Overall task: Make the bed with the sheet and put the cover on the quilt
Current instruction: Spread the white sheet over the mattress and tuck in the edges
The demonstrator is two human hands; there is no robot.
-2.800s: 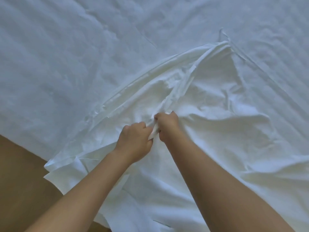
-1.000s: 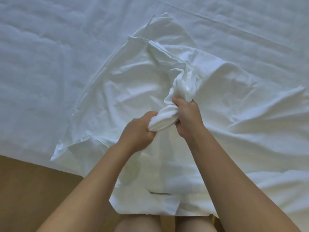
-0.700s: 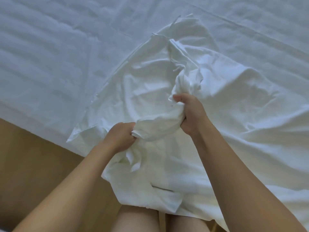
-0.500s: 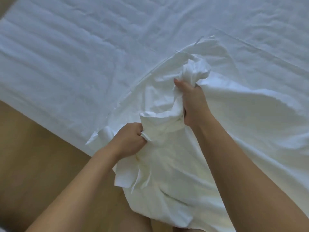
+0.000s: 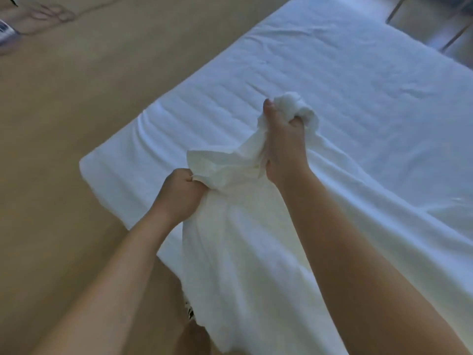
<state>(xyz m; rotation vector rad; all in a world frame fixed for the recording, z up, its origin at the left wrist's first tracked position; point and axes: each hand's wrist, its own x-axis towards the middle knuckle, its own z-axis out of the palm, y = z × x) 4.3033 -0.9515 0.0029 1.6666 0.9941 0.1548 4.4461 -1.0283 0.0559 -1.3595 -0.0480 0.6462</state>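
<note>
Cloth (image 5: 243,226) in white, whether the sheet or the quilt cover I cannot tell, is gathered between both hands over the near edge of the mattress (image 5: 345,80). The right hand (image 5: 284,147) is held higher and farther out. Its fingers are curled tight around a wad of the fabric, and a knot of it bulges out above the fist beside the thumb. The left hand (image 5: 179,196) sits lower, nearer the mattress corner, closed in a fist around another gather of the same cloth. Between the two fists the fabric runs in a short crumpled band, with a ruffled flap standing up just above the left hand. Below the hands the rest falls in long folds over the mattress edge towards the person's legs. To the right it spreads away across the bed surface in shallow folds.

The mattress is white with faint quilted stripes, and its rounded corner points left over a tan floor (image 5: 76,111). A bare knee (image 5: 194,336) shows under the hanging hem, with a small black-and-white patterned patch just above it, too small to identify. Thin metal legs (image 5: 455,37) stand beyond the far edge at top right. Blurred shapes at the top left corner are unclear.
</note>
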